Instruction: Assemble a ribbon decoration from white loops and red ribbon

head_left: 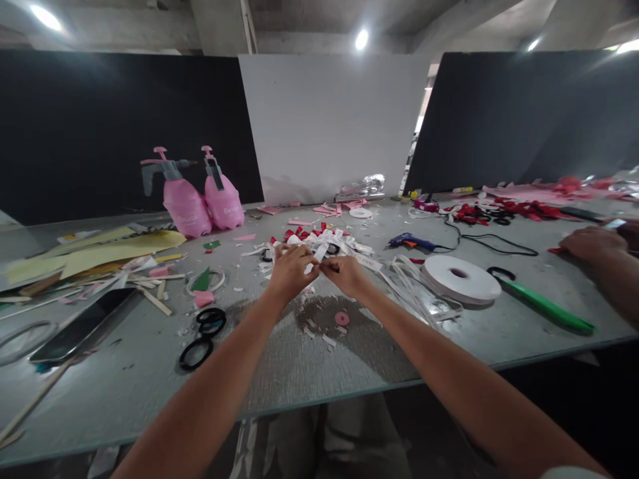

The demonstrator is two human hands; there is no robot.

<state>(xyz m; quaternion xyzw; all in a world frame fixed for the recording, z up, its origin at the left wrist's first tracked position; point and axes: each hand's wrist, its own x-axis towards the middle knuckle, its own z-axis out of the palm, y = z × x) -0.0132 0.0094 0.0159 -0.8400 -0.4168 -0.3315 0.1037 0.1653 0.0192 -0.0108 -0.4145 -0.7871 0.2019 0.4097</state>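
My left hand [293, 269] and my right hand [345, 273] meet over the middle of the table, fingertips nearly touching. Between them a short piece of white ribbon [322, 251] sticks up, pinched by both hands. Just behind lies a heap of red and white ribbon bows [319, 234], partly hidden by my fingers. A small pink disc [342, 319] rests on the tabletop below my hands, among white scraps. Loose white ribbon [409, 286] trails to the right of my right hand, beside a large white ribbon spool [460, 279].
Black-handled scissors [202, 337], a phone [84, 326] and two pink spray bottles [224, 199] stand or lie left. Rightward are a blue glue gun [410, 241] with its cord, a green-covered tool [546, 306], and another person's hand [594, 246]. The table's front edge [329, 399] is near me.
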